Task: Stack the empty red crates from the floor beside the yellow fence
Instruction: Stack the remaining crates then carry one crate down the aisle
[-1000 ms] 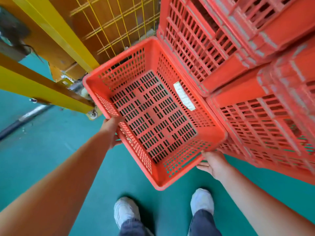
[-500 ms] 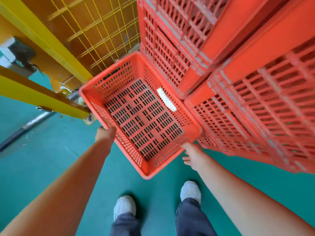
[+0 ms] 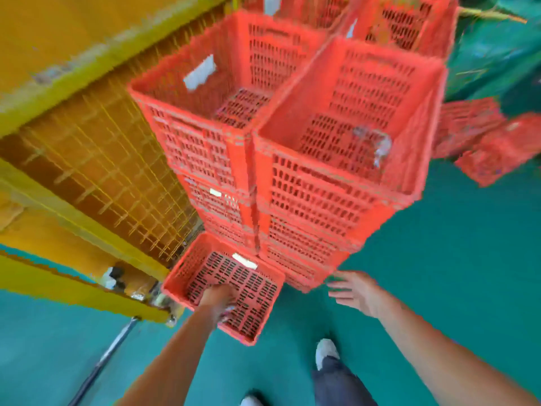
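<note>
One yellow mesh fence [image 3: 96, 171] fills the left. Just beside it, a low red crate [image 3: 251, 285] sits at the foot of the stacks [image 3: 205, 159], empty but for a white label. The left hand [image 3: 218, 297] is over its near wall, its grip lost in blur. The right stack's top crate [image 3: 351, 92] holds something clear, too smeared to name. The right hand [image 3: 354, 291] is spread and empty.

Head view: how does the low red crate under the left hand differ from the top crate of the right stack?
The low crate sits alone at the foot of the stacks; the top crate caps a tall stack. The low crate shows a white label on its inner wall, with the left hand over it; the top crate holds something clear and crumpled, untouched. Both are red, slotted and open-topped.
</note>
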